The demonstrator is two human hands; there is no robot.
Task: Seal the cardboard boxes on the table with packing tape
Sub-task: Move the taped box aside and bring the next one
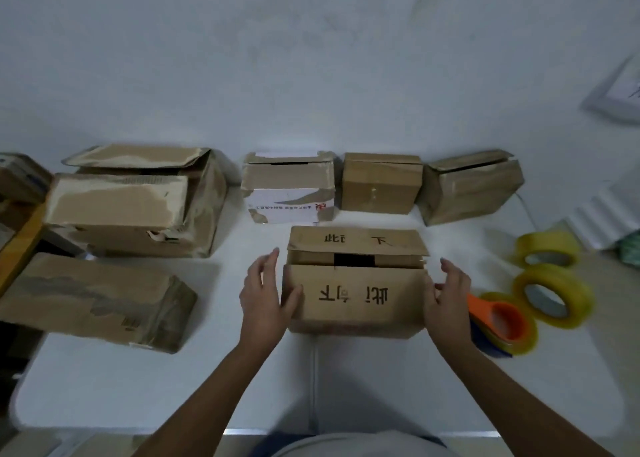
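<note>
Lying at the left edge of the frame, a flat, worn box (93, 300) rests on the white table (104, 380), and above it a large box (138, 203) stands with its top flaps loose and raised. Right of that, along the back row, come a brown-and-white box (289, 188), a small closed box (379, 183) and a tilted box (472, 186) with its lid ajar. In the lower centre, the left hand (263, 297) rests against the left side of a lettered cardboard box (355, 283), fingers straight and spread, thumb lying on the near flap. That box sits in front of the back row, its two top flaps not meeting, with a dark gap between them. The right hand (448, 294) touches the box's right side, fingers relaxed and open. Just right of it lies an orange tape dispenser (502, 321) loaded with yellowish tape, and beside that two tape rolls (550, 294) rest near the table's right edge.
</note>
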